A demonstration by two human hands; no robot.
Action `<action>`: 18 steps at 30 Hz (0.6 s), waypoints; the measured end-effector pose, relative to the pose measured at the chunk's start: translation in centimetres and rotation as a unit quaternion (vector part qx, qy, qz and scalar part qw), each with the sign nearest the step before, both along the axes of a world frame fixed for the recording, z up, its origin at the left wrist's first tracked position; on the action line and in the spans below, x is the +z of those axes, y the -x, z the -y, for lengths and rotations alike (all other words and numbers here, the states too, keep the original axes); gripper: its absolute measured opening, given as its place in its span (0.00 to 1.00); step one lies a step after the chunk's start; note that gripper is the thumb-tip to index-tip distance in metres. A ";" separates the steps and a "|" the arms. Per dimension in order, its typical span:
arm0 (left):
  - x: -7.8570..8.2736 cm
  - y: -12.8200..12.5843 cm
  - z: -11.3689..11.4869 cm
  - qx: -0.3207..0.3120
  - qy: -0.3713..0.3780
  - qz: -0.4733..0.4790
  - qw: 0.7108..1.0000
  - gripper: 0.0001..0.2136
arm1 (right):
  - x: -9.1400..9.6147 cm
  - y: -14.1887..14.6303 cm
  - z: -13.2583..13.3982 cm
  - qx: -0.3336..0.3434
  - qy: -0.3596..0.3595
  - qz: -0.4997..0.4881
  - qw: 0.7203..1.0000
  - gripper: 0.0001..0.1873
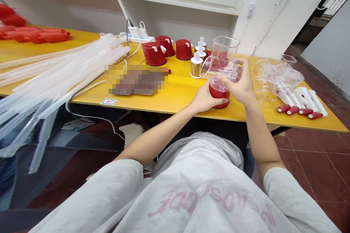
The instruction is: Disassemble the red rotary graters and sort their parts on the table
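A clear plastic rotary grater body (224,52), with its square feed chute upright, stands over a red base (220,102) near the table's front edge. The fingers of my left hand (205,97) are wrapped round the red base from the left. From the right, my right hand (240,82) grips the clear body, thumb across its lower part. Whether body and base are locked together I cannot tell. Just left of the chute stand metal grater drums (196,66) with white hubs.
Several red bases (154,54) stand at the back. On the right lie clear grater bodies (277,74) and white crank handles (308,101) with red knobs. Translucent tubes (68,67) spread over the left edge; cables and a power strip (139,38) lie behind. A blurred-out object (136,80) is left of centre.
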State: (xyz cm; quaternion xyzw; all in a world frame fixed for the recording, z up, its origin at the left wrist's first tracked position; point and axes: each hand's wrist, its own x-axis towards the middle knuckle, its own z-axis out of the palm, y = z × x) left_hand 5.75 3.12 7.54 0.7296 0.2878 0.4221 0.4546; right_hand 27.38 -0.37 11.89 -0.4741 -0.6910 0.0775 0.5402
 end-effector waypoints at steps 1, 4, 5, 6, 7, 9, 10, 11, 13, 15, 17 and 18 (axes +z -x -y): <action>-0.1 0.0 0.1 0.003 -0.001 -0.002 1.000 0.49 | 0.1 0.1 0.1 -0.011 0.000 -0.012 1.000 0.58; -0.5 -0.2 0.2 0.011 0.005 -0.004 1.000 0.53 | 0.3 0.6 0.7 -0.059 -0.005 -0.031 0.998 0.58; -0.6 -0.3 0.2 0.011 0.005 0.003 1.000 0.54 | 0.4 0.7 0.9 -0.077 -0.009 -0.028 0.997 0.58; -0.8 -0.4 0.1 0.010 0.003 0.014 1.000 0.55 | 0.5 0.9 1.1 -0.092 -0.011 -0.028 0.995 0.59; -1.0 -0.4 0.0 0.006 0.000 0.026 1.000 0.54 | 0.6 1.0 1.3 -0.103 -0.010 -0.028 0.994 0.60; -1.2 -0.5 -0.3 -0.004 -0.008 0.047 0.999 0.51 | 0.9 1.2 1.9 -0.105 0.000 -0.026 0.994 0.62; -1.3 -0.6 -0.5 -0.010 -0.008 0.054 0.998 0.50 | 1.1 1.2 2.2 -0.097 0.007 -0.023 0.995 0.62; -1.4 -0.6 -0.7 -0.017 -0.005 0.060 0.998 0.49 | 1.3 1.2 2.5 -0.084 0.013 -0.019 0.996 0.60; -1.5 -0.5 -1.1 -0.032 0.004 0.071 0.997 0.46 | 1.9 1.0 3.2 -0.050 0.028 -0.017 0.998 0.52; -1.5 -0.6 -1.4 -0.048 0.007 0.084 0.995 0.44 | 2.6 0.7 3.8 -0.026 0.044 -0.026 0.998 0.45; -1.6 -0.6 -1.4 -0.058 0.000 0.096 0.994 0.43 | 3.2 0.3 4.2 -0.020 0.051 -0.032 0.998 0.42; -1.6 -0.7 -1.3 -0.059 -0.006 0.099 0.993 0.43 | 3.4 0.2 4.4 -0.020 0.051 -0.033 0.998 0.42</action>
